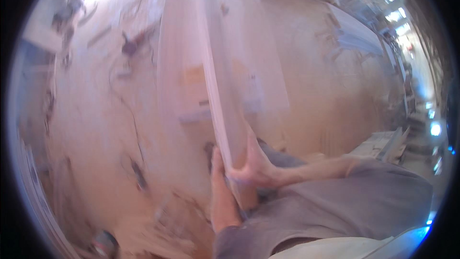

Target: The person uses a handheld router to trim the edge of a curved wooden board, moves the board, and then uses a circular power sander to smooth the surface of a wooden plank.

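Between the person's two hands runs a long board (pixel 219 67), its near end by the grey-clothed body and the rest stretching well away beyond the fingers. From where I stand, the left hand (pixel 218 163) holds its left side; the right hand (pixel 256 165) grips the opposite side, thumb across the near edge. Blur hides how tightly the fingers close. Ahead of them, below the board, spreads a pale surface (pixel 182 43). Left of the fingers, a dark tool (pixel 139 177) lies on the floor (pixel 96 129).
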Motion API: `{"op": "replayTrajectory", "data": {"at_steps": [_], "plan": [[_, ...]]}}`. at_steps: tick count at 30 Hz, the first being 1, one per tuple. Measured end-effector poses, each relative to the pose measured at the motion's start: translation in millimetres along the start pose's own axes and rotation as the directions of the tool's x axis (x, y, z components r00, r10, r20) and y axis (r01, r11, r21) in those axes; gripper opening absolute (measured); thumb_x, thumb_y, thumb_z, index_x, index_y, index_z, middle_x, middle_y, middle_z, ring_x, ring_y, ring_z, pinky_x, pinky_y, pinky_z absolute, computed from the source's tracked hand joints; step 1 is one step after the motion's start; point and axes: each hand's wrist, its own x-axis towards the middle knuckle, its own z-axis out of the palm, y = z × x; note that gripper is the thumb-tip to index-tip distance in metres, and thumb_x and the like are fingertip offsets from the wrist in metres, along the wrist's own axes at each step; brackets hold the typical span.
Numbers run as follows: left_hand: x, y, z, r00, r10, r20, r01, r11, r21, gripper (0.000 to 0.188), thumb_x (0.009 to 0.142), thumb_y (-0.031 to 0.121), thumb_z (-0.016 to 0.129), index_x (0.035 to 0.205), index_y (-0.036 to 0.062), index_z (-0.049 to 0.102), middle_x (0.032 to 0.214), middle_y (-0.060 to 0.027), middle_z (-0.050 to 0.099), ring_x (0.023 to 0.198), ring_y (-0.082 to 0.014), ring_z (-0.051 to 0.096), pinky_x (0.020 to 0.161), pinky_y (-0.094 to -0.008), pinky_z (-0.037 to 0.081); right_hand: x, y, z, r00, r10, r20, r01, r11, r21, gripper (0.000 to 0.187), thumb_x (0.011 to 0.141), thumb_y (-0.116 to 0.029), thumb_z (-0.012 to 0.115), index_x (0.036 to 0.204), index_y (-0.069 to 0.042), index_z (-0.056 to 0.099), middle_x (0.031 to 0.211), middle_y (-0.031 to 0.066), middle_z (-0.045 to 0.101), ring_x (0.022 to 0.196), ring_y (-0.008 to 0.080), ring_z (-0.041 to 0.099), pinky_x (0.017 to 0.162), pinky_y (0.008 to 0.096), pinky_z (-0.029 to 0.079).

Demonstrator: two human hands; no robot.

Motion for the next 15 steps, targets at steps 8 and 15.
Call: {"op": "replayTrajectory", "data": {"at_steps": [8,15], "plan": [[-215.2,5.7,142.8,0.776,0.630,0.030,-0.630,0.771,0.091,0.066,0.111,0.045,0.039,0.148,-0.0088,0.048,0.155,-0.0215,0.048,0.145,-0.0305,0.043,0.123,-0.0447,0.030,36.5,21.6,-72.8,0.938,-0.332,0.098,0.343,0.932,-0.120,0.087,0.086,-0.018,0.078,0.155,0.003,0.028,0.145,0.0254,0.049,0.136,0.0337,0.048,0.115,0.0485,0.037],[-231.2,-74.7,171.7,0.311,0.625,-0.716,-0.848,0.523,0.088,0.057,0.111,0.035,0.039,0.142,-0.0116,0.048,0.140,-0.0262,0.060,0.135,-0.0333,0.054,0.118,-0.0454,0.035,86.5,-10.6,-56.7,0.254,-0.675,0.693,0.965,0.222,-0.138,0.026,0.096,-0.022,0.065,0.113,-0.003,0.065,0.116,0.0155,0.065,0.121,0.0372,0.055,0.112,0.0488,0.036]]}}
